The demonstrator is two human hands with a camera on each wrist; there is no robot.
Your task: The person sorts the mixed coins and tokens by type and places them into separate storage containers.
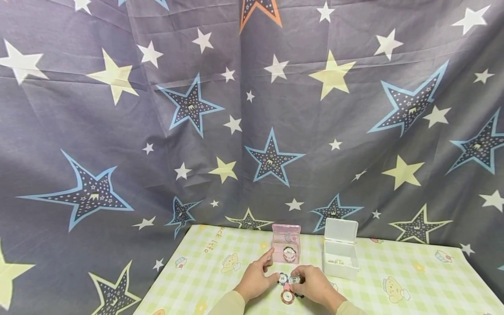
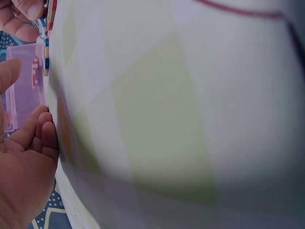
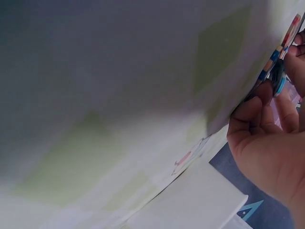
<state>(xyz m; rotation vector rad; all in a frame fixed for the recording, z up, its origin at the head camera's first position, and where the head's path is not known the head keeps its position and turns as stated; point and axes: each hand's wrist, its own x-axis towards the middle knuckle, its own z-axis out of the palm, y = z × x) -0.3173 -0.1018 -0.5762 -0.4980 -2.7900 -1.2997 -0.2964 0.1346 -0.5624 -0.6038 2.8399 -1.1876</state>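
Several poker chips lie on the checked cloth between the hands: a blue chip [image 1: 282, 278] and a red chip [image 1: 287, 297], with a dark chip's edge partly hidden under the right fingers. My right hand [image 1: 315, 284] pinches a dark poker chip [image 3: 277, 78] between thumb and fingers, tilted just above the others. Next to the chips is my left hand [image 1: 255, 275], its thumb by the blue chip and its index finger at the left side of the pink box [image 1: 278, 253]. That see-through box has its lid up and chips [image 1: 289, 252] inside.
To the right of the pink box stands a white box [image 1: 341, 269] with its lid raised and small pale pieces [image 1: 336, 262] in it. A star-print curtain [image 1: 271, 197] hangs behind the table, whose cloth [image 1: 378, 258] is green checked.
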